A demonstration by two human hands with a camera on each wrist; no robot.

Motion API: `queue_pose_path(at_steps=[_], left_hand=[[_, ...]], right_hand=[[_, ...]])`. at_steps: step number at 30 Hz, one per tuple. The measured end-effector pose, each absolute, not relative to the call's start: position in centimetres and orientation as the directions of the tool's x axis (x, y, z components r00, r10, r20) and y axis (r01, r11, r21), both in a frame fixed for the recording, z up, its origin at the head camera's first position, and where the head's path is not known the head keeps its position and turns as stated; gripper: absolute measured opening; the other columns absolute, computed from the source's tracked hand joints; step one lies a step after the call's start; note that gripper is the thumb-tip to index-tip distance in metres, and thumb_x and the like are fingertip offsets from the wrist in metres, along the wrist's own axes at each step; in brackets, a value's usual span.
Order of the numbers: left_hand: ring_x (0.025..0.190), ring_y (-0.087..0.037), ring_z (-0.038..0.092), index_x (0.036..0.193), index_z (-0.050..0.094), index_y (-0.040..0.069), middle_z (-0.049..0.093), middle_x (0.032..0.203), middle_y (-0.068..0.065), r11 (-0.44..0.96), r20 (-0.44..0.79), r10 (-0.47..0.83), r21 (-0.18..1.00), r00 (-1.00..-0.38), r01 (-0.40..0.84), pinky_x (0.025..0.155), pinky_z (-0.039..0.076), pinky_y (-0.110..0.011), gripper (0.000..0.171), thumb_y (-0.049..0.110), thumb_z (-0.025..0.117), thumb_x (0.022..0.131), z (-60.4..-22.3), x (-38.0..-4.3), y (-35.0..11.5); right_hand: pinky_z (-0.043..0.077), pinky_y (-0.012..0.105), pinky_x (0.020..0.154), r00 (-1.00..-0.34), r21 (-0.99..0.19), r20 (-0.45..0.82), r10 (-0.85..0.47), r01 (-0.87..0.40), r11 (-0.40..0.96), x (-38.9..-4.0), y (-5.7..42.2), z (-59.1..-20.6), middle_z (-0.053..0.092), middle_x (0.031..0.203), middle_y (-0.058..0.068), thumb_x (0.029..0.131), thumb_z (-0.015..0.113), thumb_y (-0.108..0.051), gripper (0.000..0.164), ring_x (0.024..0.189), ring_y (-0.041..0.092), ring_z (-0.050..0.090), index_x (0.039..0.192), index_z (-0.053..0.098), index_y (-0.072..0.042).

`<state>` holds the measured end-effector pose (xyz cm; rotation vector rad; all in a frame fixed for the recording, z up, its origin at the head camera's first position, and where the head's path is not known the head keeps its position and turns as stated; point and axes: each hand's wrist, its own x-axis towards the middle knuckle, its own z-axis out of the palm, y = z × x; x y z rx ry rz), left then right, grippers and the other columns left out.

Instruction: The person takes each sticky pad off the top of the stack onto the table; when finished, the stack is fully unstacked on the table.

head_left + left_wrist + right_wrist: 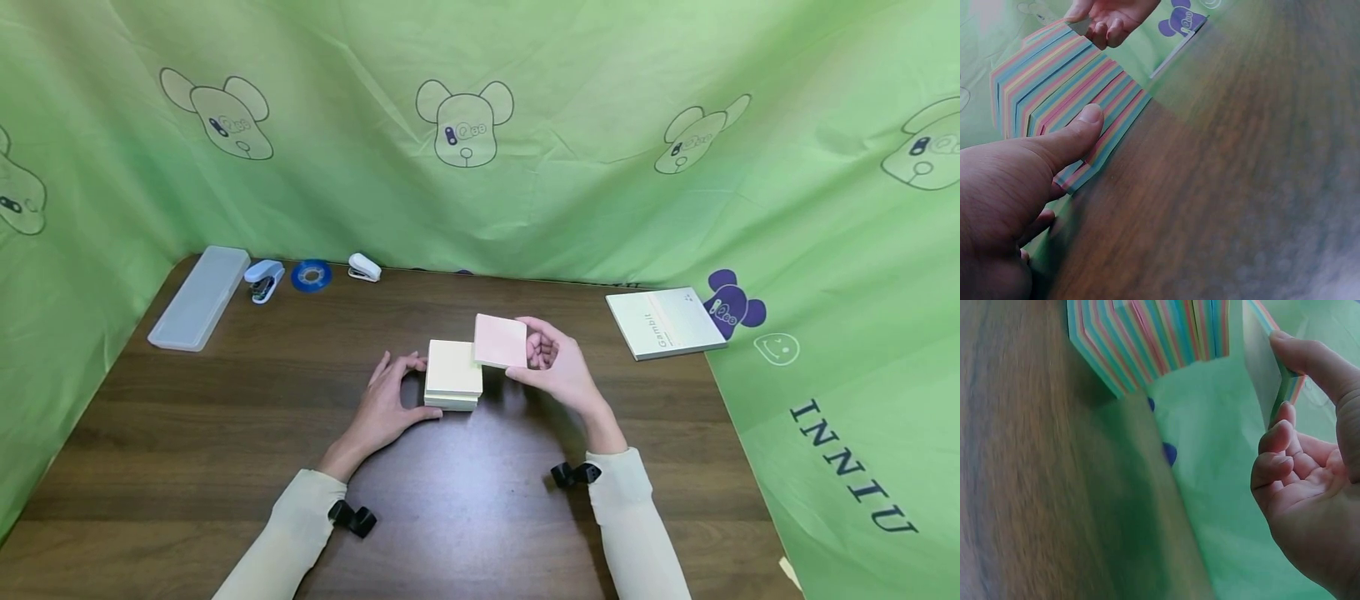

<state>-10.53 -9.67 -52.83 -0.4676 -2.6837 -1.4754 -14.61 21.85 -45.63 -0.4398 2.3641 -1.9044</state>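
A stack of sticky note pads stands near the middle of the table, with a pale yellow top and striped coloured edges in both wrist views. My left hand holds this stack, its thumb along the near side and its fingers at the left side. To the right, my right hand pinches a pink-topped sticky note pad between thumb and fingers. That pad is at the stack's upper right corner, raised off the table. In the right wrist view the held pad is tilted beside the stack.
Along the back left lie a translucent pencil case, a blue stapler, a roll of blue tape and a small white stapler-like item. A white notebook lies at the back right. Green curtain borders the table.
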Motion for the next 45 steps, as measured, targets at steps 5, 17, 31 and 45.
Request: queue_pose_path(at_steps=[5, 17, 31, 45], left_hand=[[0.154, -0.037, 0.053, 0.131, 0.061, 0.002, 0.067, 0.149, -0.019, 0.51, 0.169, 0.24, 0.816, -0.956, 0.272, 0.141, 0.01, -0.055, 0.073, 0.022, 0.105, 0.077, -52.8, -10.5, -9.6], [0.154, -0.036, 0.053, 0.131, 0.06, 0.002, 0.066, 0.151, -0.019, 0.515, 0.16, 0.235, 0.816, -0.959, 0.262, 0.141, 0.01, -0.054, 0.074, 0.022, 0.106, 0.076, -52.6, -10.4, -9.6], [0.155, -0.037, 0.052, 0.132, 0.06, 0.003, 0.066, 0.151, -0.019, 0.525, 0.147, 0.233, 0.813, -0.961, 0.252, 0.141, 0.01, -0.055, 0.073, 0.023, 0.105, 0.077, -52.7, -10.4, -9.5], [0.154, -0.037, 0.053, 0.131, 0.061, 0.002, 0.065, 0.151, -0.02, 0.524, 0.152, 0.235, 0.813, -0.96, 0.256, 0.141, 0.011, -0.056, 0.072, 0.023, 0.104, 0.078, -52.7, -10.4, -9.5]], right_hand=[[0.042, 0.013, 0.063, -0.97, -0.973, 0.107, -0.221, -0.148, 0.18, -15.1, 22.6, -46.1, 0.057, 0.092, 0.003, 0.079, 0.09, 0.011, 0.078, 0.075, 0.008, 0.05, 0.15, 0.061, 0.002], [0.047, 0.014, 0.066, -0.982, -0.958, 0.073, -0.172, -0.117, 0.261, -17.6, 24.0, -48.4, 0.06, 0.095, 0.008, 0.083, 0.092, 0.004, 0.075, 0.078, 0.008, 0.055, 0.151, 0.059, 0.004], [0.048, 0.015, 0.065, -0.974, -0.834, 0.077, -0.215, -0.181, 0.521, -20.2, 24.1, -50.6, 0.064, 0.091, 0.007, 0.081, 0.098, -0.007, 0.076, 0.077, 0.012, 0.057, 0.147, 0.062, 0.003], [0.044, 0.025, 0.064, -0.961, -0.725, 0.099, -0.257, -0.246, 0.643, -21.2, 23.7, -51.4, 0.062, 0.09, 0.005, 0.084, 0.096, -0.014, 0.094, 0.073, 0.016, 0.053, 0.161, 0.047, 0.008]])
